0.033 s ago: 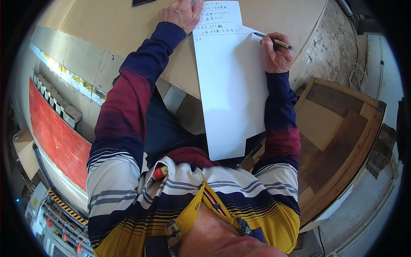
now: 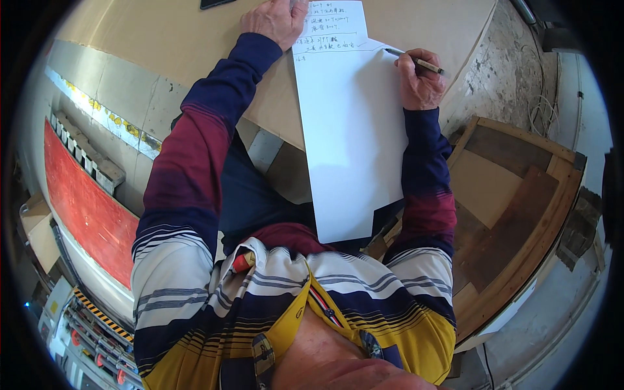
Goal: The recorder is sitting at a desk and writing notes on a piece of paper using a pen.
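Note:
A large white sheet of paper (image 2: 354,143) lies over the tan tabletop's near edge and hangs down toward my lap. Several lines of handwriting fill its far end. My right hand (image 2: 421,81) is closed round a slim dark pen (image 2: 426,65), its tip pointing left to the paper's right edge, just below the writing. Whether the tip touches the paper I cannot tell. At the paper's far left edge rests my left hand (image 2: 273,25), back upward. The picture's upper edge cuts off its fingers, so their pose is hidden.
The tan tabletop (image 2: 188,42) spreads beyond the paper, with a dark flat object (image 2: 216,3) at its far edge. On the right stands a wooden frame (image 2: 567,188) holding brown boards. A red panel (image 2: 84,201) is at left, near machinery (image 2: 91,344). Cables (image 2: 541,116) hang at far right.

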